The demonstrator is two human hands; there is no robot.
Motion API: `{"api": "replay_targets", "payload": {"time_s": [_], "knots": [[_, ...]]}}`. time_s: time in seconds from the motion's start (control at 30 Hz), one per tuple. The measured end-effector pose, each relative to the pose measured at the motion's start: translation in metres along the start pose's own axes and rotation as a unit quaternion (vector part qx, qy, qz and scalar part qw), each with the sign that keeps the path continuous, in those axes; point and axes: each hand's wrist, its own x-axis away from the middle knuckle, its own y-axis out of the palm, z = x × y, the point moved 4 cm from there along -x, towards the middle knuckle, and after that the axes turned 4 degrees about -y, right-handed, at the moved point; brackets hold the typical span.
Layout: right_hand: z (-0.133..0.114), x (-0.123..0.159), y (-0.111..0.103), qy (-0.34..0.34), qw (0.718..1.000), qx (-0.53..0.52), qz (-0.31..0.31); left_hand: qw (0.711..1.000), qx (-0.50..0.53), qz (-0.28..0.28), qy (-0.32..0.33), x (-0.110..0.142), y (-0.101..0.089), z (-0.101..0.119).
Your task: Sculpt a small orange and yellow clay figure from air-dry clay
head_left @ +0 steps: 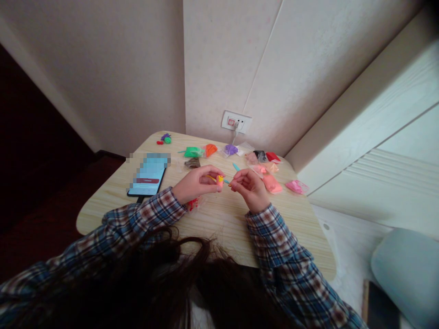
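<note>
My left hand [199,183] is closed on a small pink and yellow clay figure [220,181], pinched between thumb and fingertips above the table. Just to its right, the thumb and forefinger of my right hand [252,187] are pressed together on a tiny yellowish bit [230,185], too small to make out well. A thin blue tool tip shows between the two hands. Behind my right hand lies a light blue modelling tool [236,167]. Under my left wrist sits a clear bag with red pieces [194,204].
Bags of clay stretch along the table's [219,233] back: green [194,152], orange [210,149], purple [231,149], red [273,157], coral [272,183], pink [297,186]. A phone [148,176] lies left. Small clay pieces [167,139] sit at the back left corner. A wall socket [236,121] holds a plug.
</note>
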Motion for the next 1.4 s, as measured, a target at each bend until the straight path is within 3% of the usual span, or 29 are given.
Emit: {"api": "replay_targets", "payload": {"time_s": [1.4], "knots": [[0.0036, 0.0002, 0.0031, 0.035, 0.999, -0.012, -0.026, 1.000, -0.010, -0.003, 0.002, -0.0007, -0.0006, 0.0001]]}}
